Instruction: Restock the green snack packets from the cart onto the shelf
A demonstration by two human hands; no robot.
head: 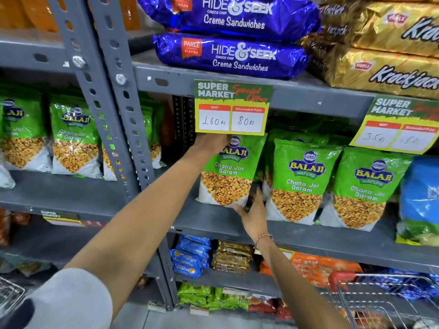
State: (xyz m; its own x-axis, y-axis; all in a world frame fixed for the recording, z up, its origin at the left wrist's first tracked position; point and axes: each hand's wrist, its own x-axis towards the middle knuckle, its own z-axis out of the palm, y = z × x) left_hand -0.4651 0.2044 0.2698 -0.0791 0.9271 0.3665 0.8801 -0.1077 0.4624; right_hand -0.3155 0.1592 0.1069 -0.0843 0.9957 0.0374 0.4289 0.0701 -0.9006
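Note:
A green Balaji packet (229, 172) stands on the grey shelf (308, 236), left of two more green packets (301, 184) (363, 188). My left hand (210, 141) grips the top left corner of that packet, partly hidden behind a price card (232, 108). My right hand (251, 212) rests against the packet's lower right corner, with a dark object between its fingers. Part of the wire cart (380, 302) shows at the bottom right; I see no green packets inside it.
More green packets (73, 136) fill the left bay behind the perforated uprights (123, 110). Blue biscuit packs (232, 53) and gold packs (384, 70) lie on the shelf above. A blue bag (420, 193) sits at the far right. Lower shelves hold assorted snacks.

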